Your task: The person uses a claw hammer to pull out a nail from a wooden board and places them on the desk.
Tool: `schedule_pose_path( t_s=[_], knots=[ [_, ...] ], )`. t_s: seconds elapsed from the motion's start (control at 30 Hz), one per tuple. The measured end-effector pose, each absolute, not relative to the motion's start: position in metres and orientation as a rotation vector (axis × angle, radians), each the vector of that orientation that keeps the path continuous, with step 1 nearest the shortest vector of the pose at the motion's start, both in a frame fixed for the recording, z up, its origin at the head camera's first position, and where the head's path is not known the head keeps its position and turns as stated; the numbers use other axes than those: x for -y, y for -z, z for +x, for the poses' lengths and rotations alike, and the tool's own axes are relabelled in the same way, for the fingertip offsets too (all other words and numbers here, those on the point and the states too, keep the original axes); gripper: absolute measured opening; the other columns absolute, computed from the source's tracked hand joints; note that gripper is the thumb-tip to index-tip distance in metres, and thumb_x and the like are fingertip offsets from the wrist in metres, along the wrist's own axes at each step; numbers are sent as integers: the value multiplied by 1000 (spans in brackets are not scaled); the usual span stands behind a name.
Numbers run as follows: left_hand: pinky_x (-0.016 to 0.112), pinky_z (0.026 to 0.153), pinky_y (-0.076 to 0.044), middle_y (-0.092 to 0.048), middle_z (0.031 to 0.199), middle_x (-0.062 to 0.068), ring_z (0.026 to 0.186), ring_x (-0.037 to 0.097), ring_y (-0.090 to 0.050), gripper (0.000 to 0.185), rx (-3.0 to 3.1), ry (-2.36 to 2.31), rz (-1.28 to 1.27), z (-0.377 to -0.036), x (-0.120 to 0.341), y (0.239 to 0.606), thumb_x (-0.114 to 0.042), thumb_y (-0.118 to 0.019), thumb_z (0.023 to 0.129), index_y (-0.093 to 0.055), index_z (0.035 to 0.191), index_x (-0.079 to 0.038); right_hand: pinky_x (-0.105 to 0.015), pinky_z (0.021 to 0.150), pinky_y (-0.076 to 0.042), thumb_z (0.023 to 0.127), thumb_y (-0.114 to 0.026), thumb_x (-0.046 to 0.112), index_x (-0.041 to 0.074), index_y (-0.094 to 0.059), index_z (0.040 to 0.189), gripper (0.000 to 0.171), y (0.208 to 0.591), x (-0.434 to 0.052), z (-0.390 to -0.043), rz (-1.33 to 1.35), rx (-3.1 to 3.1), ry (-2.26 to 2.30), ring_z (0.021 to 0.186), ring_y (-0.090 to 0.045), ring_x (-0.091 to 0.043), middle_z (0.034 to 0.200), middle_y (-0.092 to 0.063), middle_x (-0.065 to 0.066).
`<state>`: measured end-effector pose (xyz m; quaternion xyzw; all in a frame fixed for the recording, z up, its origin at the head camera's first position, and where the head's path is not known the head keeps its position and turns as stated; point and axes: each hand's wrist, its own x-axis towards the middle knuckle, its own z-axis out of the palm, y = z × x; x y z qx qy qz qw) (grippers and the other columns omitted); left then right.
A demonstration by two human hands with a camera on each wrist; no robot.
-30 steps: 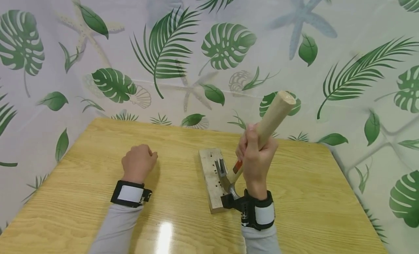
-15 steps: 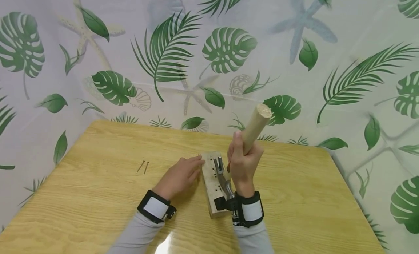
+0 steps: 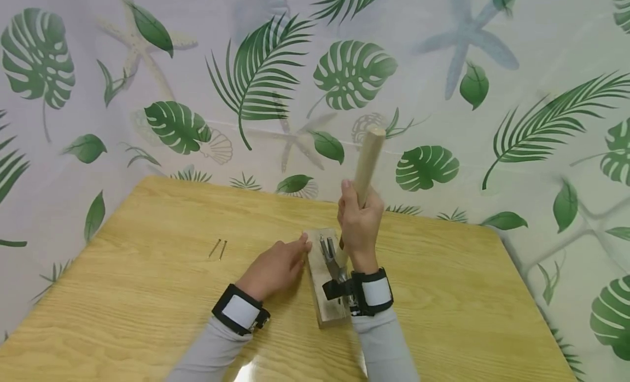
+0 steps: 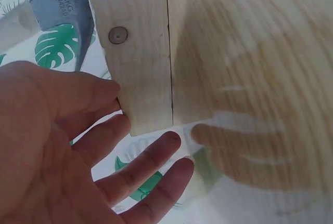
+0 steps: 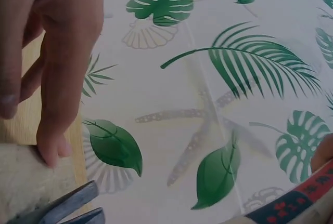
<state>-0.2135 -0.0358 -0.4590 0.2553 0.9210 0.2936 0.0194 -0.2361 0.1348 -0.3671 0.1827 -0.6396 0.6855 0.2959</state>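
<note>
My right hand (image 3: 361, 220) grips the wooden handle (image 3: 369, 163) of a claw hammer, the handle slanting upward. The hammer's metal head (image 3: 332, 259) is over the wooden block (image 3: 327, 311), claw pointing away; whether it touches the block is hard to tell. In the right wrist view the claw (image 5: 73, 203) shows at lower left. My left hand (image 3: 273, 270) touches the block's far left corner with thumb and index finger, the other fingers loosely extended. In the left wrist view its fingers (image 4: 145, 164) lie beside the block's end (image 4: 140, 78). Part of the block is hidden by the right hand's strap.
Two nails (image 3: 223, 249) lie on the wooden table (image 3: 147, 283) left of the block. A leaf-patterned cloth (image 3: 275, 42) hangs behind the table. Black straps with small cameras (image 3: 241, 311) sit on both wrists.
My left hand has moved right from above the nails, uncovering them, to the block's corner. The right hand has shifted slightly left, and the hammer handle now stands steeper.
</note>
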Motion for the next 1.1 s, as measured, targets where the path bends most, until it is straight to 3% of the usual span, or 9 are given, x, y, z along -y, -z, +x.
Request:
schedule_pose_path(
  t_s=[0.23, 0.63, 0.73, 0.83, 0.97, 1.1],
  knots=[
    [51, 112, -42, -61, 143, 1, 130, 38, -57, 54, -2848, -895, 836, -216, 33, 462, -16, -55, 105, -40, 155, -4, -24, 37, -28, 103, -59, 38, 9, -52, 78, 38, 366, -127, -266, 297, 1932, -1771, 42, -37, -9, 55, -43, 4],
    [48, 109, -46, -59, 145, 5, 129, 33, -59, 54, -2847, -906, 846, -215, 38, 463, -15, -56, 104, -40, 155, -3, -25, 37, -27, 103, -57, 37, 12, -53, 80, 34, 369, -110, -305, 227, 2180, -1815, 40, -36, -10, 54, -41, 3],
    [46, 102, -51, -61, 142, 7, 121, 31, -63, 57, -2865, -881, 854, -215, 39, 463, -13, -59, 102, -40, 155, -3, -26, 37, -28, 103, -58, 37, 11, -54, 82, 33, 369, -107, -310, 214, 2215, -1796, 40, -36, -11, 55, -42, 3],
    [41, 87, -56, -69, 130, 12, 102, 26, -69, 59, -2884, -843, 845, -214, 39, 464, -10, -62, 99, -41, 154, -3, -26, 37, -28, 103, -58, 36, 11, -55, 81, 33, 370, -106, -312, 200, 2230, -1781, 40, -37, -11, 55, -43, 3],
    [34, 71, -52, -73, 110, 15, 77, 16, -61, 59, -2892, -828, 854, -214, 39, 463, -10, -63, 99, -43, 154, -3, -26, 37, -28, 102, -58, 37, 12, -54, 81, 34, 370, -106, -317, 177, 2235, -1765, 40, -38, -10, 54, -44, 3],
    [32, 68, -50, -73, 100, 12, 71, 13, -56, 58, -2910, -801, 869, -217, 39, 462, -10, -62, 100, -43, 154, -4, -26, 36, -28, 102, -59, 38, 10, -54, 80, 37, 368, -106, -323, 178, 2210, -1748, 39, -38, -9, 52, -43, 4]
  ],
)
